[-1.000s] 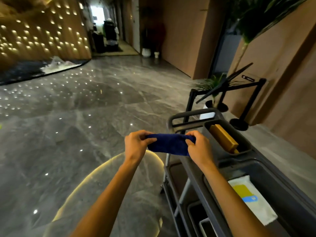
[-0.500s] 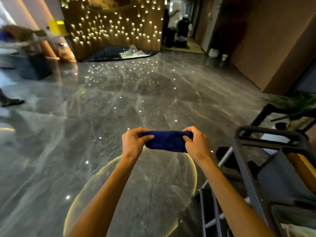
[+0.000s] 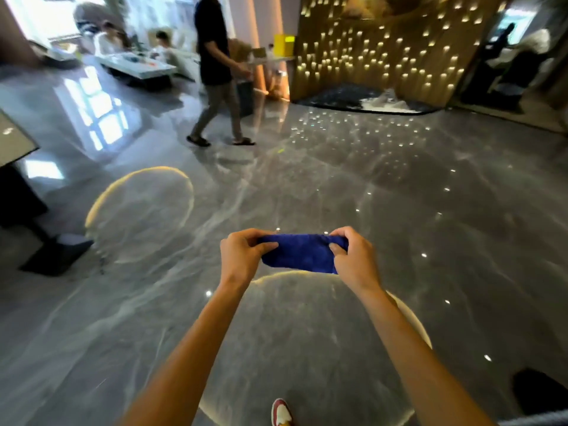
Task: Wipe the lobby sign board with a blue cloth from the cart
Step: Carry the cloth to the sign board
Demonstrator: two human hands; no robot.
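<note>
A folded dark blue cloth (image 3: 299, 253) is stretched between both hands in front of me, over the grey marble floor. My left hand (image 3: 242, 256) pinches its left end and my right hand (image 3: 353, 256) pinches its right end. At the far left edge stands a slanted dark board on a black stand (image 3: 15, 142) with a flat black base (image 3: 55, 253); only part of its face shows. The cart is almost out of view: only a grey sliver (image 3: 534, 421) shows at the bottom right corner.
A person in dark clothes (image 3: 215, 72) walks across the lobby ahead. Seated people and a low white table (image 3: 135, 64) are at the back left. A lit gold wall (image 3: 384, 47) rises at the back right. My shoe (image 3: 281, 412) shows at the bottom.
The view has swung left: the cart has slid out of frame to the right and the stand at the left has come into sight. Both hands keep the cloth stretched between them.
</note>
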